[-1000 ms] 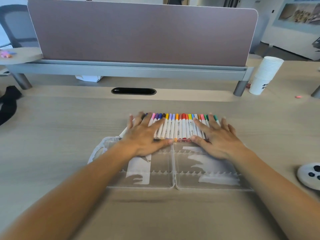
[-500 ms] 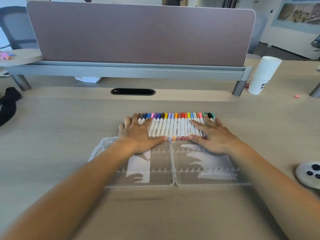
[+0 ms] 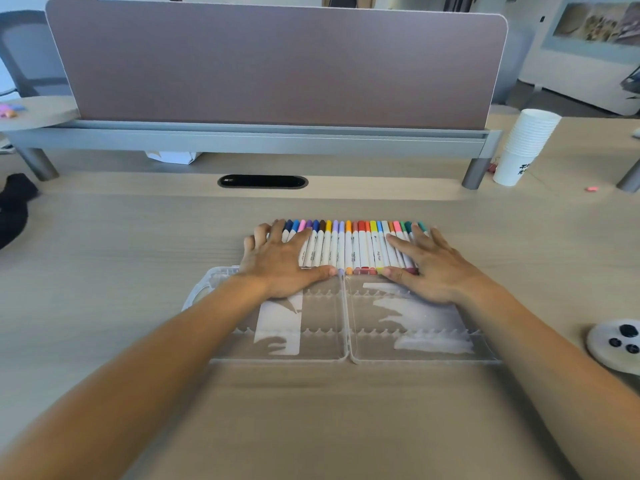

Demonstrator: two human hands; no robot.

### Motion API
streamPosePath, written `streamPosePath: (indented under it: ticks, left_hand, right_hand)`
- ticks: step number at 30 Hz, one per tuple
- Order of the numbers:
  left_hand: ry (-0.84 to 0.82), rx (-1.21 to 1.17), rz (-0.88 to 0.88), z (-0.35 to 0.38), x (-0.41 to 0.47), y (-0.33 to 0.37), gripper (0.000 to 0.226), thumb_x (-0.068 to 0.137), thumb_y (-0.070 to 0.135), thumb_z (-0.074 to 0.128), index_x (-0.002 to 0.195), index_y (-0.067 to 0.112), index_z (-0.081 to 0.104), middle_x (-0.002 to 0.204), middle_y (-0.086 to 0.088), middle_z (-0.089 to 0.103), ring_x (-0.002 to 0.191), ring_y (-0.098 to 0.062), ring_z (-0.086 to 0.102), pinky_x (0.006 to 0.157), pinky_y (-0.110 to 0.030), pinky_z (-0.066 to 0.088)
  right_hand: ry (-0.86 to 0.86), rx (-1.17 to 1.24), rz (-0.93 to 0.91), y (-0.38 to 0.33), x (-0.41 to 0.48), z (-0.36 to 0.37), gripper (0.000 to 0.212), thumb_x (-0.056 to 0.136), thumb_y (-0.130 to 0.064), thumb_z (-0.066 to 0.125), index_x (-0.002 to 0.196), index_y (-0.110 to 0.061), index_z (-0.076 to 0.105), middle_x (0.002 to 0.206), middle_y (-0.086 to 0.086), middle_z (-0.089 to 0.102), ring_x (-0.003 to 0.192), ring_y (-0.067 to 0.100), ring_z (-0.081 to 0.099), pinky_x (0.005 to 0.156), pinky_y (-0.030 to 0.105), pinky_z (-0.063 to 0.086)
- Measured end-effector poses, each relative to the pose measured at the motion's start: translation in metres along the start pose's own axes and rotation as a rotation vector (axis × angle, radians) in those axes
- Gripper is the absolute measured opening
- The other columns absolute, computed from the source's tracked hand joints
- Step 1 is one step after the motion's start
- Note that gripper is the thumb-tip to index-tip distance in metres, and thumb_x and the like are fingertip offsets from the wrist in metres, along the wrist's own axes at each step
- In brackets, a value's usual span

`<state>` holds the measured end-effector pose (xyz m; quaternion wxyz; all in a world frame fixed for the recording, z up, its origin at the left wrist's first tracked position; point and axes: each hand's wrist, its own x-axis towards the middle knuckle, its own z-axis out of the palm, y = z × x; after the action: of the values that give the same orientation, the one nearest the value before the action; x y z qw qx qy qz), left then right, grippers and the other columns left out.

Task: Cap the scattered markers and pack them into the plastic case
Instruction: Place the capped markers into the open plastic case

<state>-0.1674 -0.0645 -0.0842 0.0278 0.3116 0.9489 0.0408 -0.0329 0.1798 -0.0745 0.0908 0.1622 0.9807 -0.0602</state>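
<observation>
Pale wooden table, and the row of capped coloured markers lies at the far edge of the open clear plastic case, barrels pointing away from the person. The left hand and right hand press flat on either end of the row, each grip released. The case is on the body side.

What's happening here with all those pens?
A person lays both hands flat on a row of capped markers on the desk: left hand on its left end, right hand on its right. The row lies at the far edge of an open clear case, its visible slots empty.
</observation>
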Motion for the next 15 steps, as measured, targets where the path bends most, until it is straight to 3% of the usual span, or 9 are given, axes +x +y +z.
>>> streamPosePath:
  ticks: [15]
  left_hand:
    - [-0.032,-0.024,0.031,0.0023,0.0094,0.0025,0.101,0.064,0.095,0.023,0.152,0.047,0.008,0.165,-0.005,0.002,0.15,-0.031,-0.004,0.118,-0.055,0.012]
  right_hand:
    - [-0.01,0.03,0.008,0.0052,0.0044,-0.0061,0.077,0.088,-0.077,0.028,0.154,-0.047,0.002,0.165,-0.001,-0.01,0.152,0.026,-0.006,0.121,0.05,0.009]
